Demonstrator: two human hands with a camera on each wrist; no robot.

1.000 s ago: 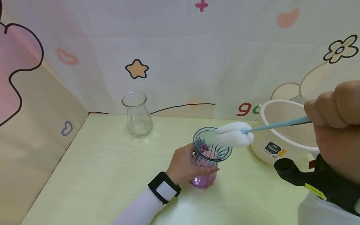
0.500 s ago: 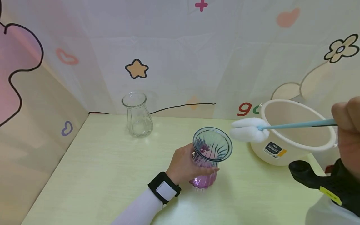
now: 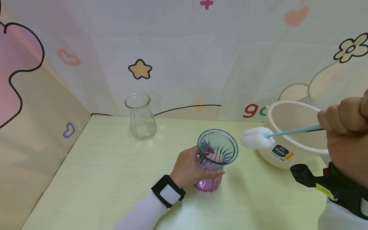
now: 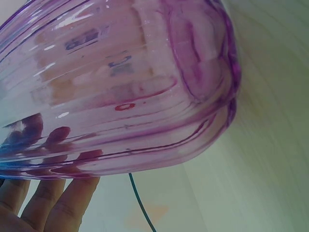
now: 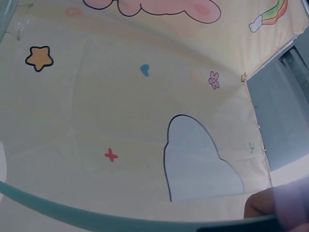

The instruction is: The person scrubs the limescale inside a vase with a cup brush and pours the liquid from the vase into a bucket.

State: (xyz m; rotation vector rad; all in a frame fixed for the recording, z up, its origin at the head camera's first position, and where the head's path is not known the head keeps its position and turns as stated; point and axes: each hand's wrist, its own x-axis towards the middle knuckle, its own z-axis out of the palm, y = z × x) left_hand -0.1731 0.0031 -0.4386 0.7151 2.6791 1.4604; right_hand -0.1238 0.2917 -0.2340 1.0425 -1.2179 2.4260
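My left hand [image 3: 191,167] grips a ribbed glass vase [image 3: 208,183], blue-green at the rim and purple at the base, near the middle of the table. In the left wrist view, fingers [image 4: 67,208] wrap round the side of the purple glass [image 4: 120,92]. My right hand [image 3: 349,127] curls round the light blue handle of a sponge brush [image 3: 258,138]. Its white sponge head points left, in the air just right of the vase rim and overlapping the bucket in the head view. The right wrist view shows the brush's blue handle [image 5: 96,220] along the bottom.
A clear glass vase [image 3: 142,123] stands at the back left of the table [image 3: 115,179]. At the back right is a cream bucket [image 3: 276,156] with a label, behind the brush. A printed cloth [image 3: 184,57] hangs behind and to the left.
The right hand has drawn the brush from over the vase's mouth out to the right, then slightly back left and down. The left hand and the vase have stayed put.
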